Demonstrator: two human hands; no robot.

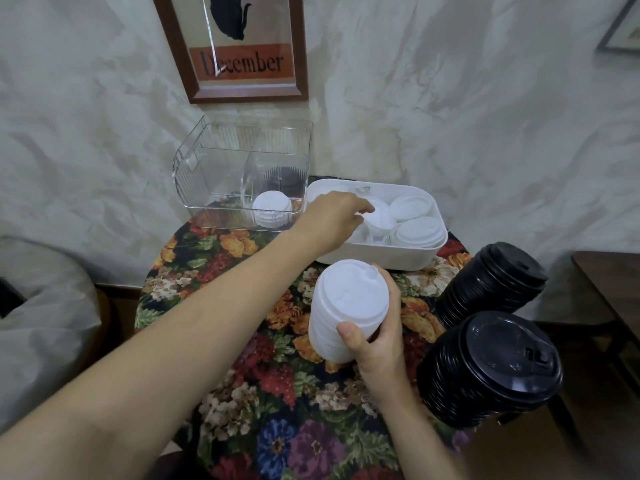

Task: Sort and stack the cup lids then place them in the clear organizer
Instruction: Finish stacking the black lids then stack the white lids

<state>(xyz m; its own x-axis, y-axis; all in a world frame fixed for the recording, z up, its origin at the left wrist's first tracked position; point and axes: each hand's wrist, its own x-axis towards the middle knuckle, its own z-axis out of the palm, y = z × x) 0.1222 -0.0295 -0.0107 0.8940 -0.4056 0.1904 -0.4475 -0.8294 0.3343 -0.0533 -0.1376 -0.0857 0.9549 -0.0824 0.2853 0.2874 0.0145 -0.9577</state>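
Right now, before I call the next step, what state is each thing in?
Left hand: in the white bin, fingers on a white lid; grip unclear.
Right hand: holds the held white stack, tilted.
White bin: open, loose lids inside.
Clear organizer: open-topped, stored white stack in front right compartment.
Far black stack: tilted, outside organizer.
Near black stack: tilted, outside organizer.

The clear plastic divided organizer [194, 174] stands back left on the round flower-clothed table [263, 393], with a short stack of white plastic lids [272, 211] in its front right compartment. Just right of it sits the white rectangular plastic tub [374, 259]. In front of the tub the right hand [377, 344] holds a taller white lid stack [346, 306], and to its right the far black plastic lid stack [495, 282] lies behind the near black lid stack [491, 368].
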